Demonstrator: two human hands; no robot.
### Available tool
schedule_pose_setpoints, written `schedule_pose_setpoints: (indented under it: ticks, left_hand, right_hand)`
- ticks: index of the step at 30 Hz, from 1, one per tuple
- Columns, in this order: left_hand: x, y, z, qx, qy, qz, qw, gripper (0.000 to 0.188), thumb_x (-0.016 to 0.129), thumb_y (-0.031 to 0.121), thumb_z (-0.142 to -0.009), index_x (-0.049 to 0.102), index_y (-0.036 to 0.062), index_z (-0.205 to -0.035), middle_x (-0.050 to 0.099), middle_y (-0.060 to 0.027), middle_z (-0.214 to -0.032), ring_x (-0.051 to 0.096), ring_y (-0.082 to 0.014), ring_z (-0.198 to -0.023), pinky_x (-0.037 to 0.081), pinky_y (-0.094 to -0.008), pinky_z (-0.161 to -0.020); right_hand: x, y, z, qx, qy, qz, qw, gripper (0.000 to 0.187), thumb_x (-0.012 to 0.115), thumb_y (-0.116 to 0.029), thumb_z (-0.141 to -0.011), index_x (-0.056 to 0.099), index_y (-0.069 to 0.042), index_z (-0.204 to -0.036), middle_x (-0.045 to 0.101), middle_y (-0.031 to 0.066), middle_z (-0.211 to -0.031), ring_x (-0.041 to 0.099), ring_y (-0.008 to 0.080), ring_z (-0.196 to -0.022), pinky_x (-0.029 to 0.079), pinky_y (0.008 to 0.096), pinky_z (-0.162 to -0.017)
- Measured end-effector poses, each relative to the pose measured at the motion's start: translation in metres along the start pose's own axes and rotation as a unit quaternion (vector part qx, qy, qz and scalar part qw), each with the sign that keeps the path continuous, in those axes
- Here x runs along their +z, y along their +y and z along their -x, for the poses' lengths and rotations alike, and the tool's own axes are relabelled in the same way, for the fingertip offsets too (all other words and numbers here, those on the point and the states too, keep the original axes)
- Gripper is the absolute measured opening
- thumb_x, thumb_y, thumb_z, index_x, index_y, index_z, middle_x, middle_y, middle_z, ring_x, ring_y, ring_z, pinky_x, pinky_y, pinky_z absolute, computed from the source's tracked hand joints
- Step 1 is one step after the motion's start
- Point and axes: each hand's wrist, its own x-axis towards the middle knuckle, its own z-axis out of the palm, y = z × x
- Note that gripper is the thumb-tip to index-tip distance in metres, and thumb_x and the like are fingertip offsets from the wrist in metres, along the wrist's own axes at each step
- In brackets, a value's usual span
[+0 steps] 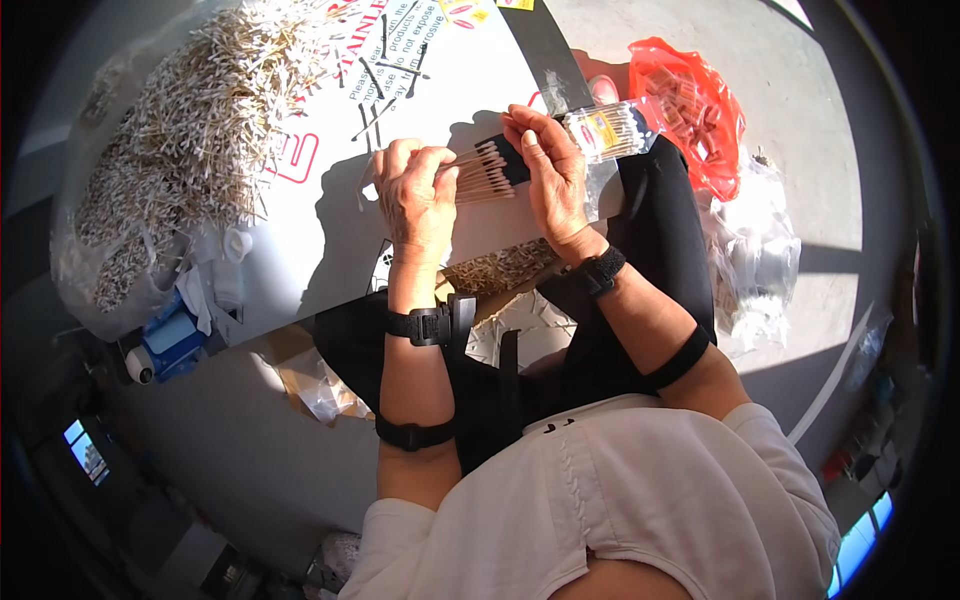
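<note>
My left hand point(415, 195) is closed, fingers curled over one end of a flat row of cotton swabs point(488, 172) whose white tips fan out toward the right. My right hand point(556, 185) stands on edge beside those tips, fingers stretched and lightly bent, thumb apart from them; its palm side is partly hidden. Just right of its fingers lies a clear packet of cotton swabs point(605, 132) with a yellow and red label. A dark strip of surface shows between the row and my right hand.
A large heap of loose cotton swabs point(190, 140) in clear plastic fills the table's left. Thin black strips point(385, 85) lie on the white printed tabletop point(285, 240). A red bag of small packets point(690, 110) and clear plastic bags point(755, 250) sit at the right. More swabs point(500, 268) lie in a box below.
</note>
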Motion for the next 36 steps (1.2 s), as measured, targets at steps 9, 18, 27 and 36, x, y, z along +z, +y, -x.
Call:
schedule_pose_setpoints:
  ticks: [9, 18, 27, 36]
  left_hand:
    - [0.004, -0.012, -0.014, 0.061, -0.104, -0.016, 0.993, 0.024, 0.072, -0.005, -0.067, 0.063, 0.01, -0.083, 0.056, -0.0036, -0.093, 0.051, -0.0276, -0.095, 0.043, -0.0406, -0.085]
    - [0.001, -0.008, -0.021, 0.086, -0.162, -0.048, 0.982, 0.02, 0.07, -0.005, -0.069, 0.06, 0.0081, -0.081, 0.056, -0.0044, -0.091, 0.052, -0.0283, -0.094, 0.043, -0.04, -0.084]
    - [0.002, -0.012, -0.026, 0.073, -0.138, -0.026, 0.987, 0.016, 0.07, -0.001, -0.073, 0.058, 0.0084, -0.078, 0.056, -0.0049, -0.089, 0.051, -0.0287, -0.093, 0.042, -0.0405, -0.084]
    - [0.002, -0.012, -0.028, 0.081, -0.154, -0.071, 0.982, 0.011, 0.068, 0.001, -0.077, 0.062, 0.009, -0.083, 0.057, -0.0053, -0.094, 0.052, -0.0284, -0.094, 0.042, -0.0419, -0.086]
  right_hand:
    - [0.002, 0.0, 0.0, 0.006, -0.002, 0.004, 1.0, 0.032, 0.049, -0.012, -0.102, 0.052, 0.007, -0.128, 0.058, 0.0131, -0.123, 0.055, 0.0211, -0.12, 0.042, 0.0335, -0.107]
    - [0.003, 0.0, 0.0, 0.01, -0.005, -0.004, 1.0, 0.033, 0.051, -0.013, -0.101, 0.053, 0.006, -0.128, 0.058, 0.0116, -0.123, 0.055, 0.0197, -0.119, 0.041, 0.0322, -0.107]
    - [0.001, 0.003, 0.0, 0.0, -0.006, 0.003, 1.0, 0.032, 0.05, -0.012, -0.101, 0.053, 0.006, -0.128, 0.058, 0.0118, -0.123, 0.055, 0.02, -0.119, 0.042, 0.0332, -0.107]
    - [0.001, 0.002, -0.001, 0.004, 0.001, -0.025, 1.0, 0.028, 0.049, -0.01, -0.102, 0.053, 0.002, -0.126, 0.058, 0.0092, -0.12, 0.056, 0.0169, -0.115, 0.043, 0.0294, -0.103]
